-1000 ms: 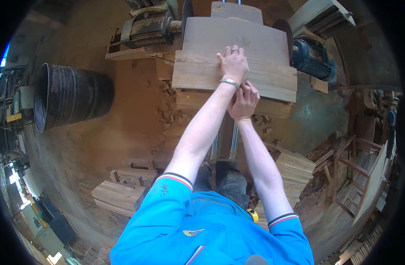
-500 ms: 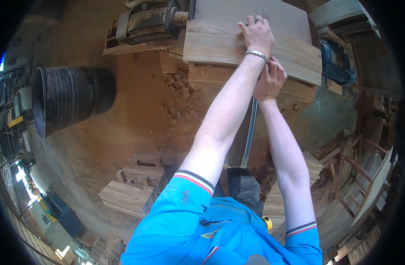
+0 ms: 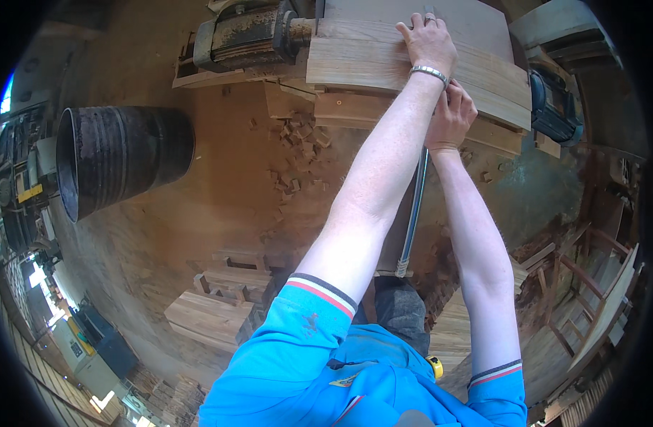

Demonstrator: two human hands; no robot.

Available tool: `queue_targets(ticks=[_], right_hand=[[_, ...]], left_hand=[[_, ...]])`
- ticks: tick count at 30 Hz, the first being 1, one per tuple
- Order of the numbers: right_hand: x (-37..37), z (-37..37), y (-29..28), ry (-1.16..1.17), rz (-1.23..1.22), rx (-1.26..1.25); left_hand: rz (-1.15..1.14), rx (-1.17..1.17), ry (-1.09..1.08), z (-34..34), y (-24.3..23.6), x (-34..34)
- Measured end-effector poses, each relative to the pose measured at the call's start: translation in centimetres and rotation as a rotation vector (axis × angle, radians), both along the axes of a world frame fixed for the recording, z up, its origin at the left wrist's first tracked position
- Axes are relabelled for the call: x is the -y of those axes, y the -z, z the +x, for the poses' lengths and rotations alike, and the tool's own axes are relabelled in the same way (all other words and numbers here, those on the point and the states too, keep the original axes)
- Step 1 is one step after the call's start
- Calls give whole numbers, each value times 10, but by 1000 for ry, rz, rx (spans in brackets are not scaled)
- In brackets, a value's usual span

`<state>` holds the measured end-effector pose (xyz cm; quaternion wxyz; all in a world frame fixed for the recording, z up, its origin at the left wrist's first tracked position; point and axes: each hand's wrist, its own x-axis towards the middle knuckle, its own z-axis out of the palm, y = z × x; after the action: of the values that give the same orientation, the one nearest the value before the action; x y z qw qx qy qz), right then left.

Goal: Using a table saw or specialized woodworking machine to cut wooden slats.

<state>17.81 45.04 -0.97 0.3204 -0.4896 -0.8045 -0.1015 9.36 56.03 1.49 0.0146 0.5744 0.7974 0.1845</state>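
Several pale wooden boards [image 3: 355, 67] lie side by side on a machine table [image 3: 476, 25] at the top. My left hand [image 3: 430, 50], with a ring and a metal wristband, rests palm down across the boards. Its fingers are apart and reach toward the far edge, beside a small metal piece. Closer to me, my right hand [image 3: 451, 122] is at the boards' near edge with fingers bent against it. My left forearm hides its thumb side. Below that hand, a shiny metal rail [image 3: 413, 213] runs back toward my legs.
Motors flank the table: a dusty one [image 3: 244, 39] left, a blue one [image 3: 558, 107] right. A dark metal drum [image 3: 127, 160] lies at left. Wood offcuts [image 3: 298, 146] litter the floor. Stacked timber [image 3: 209, 317] is near my legs, and a wooden frame [image 3: 590, 285] stands right.
The whole view has shifted slightly, so the scene sits a little farther right. Both hands keep the same place against the boards.
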Motion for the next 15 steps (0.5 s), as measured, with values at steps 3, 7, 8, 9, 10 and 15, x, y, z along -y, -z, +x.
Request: queue_targets(ticks=[3, 7, 8, 9, 10, 15], right_hand=[[-7, 0, 3, 11, 4, 12], [-16, -4, 3, 10, 9, -5], [-18, -3, 2, 11, 11, -1], [-21, -3, 1, 12, 15, 9], [-23, -6, 1, 9, 16, 11], [-39, -2, 3, 29, 22, 34]], left_hand=[[6, 2, -8, 1, 2, -8], [-3, 10, -3, -2, 3, -19], [-1, 14, -2, -2, 3, -22], [16, 16, -9, -1, 3, -24], [30, 10, -19, -4, 3, -26], [-6, 21, 42, -5, -15, -32]])
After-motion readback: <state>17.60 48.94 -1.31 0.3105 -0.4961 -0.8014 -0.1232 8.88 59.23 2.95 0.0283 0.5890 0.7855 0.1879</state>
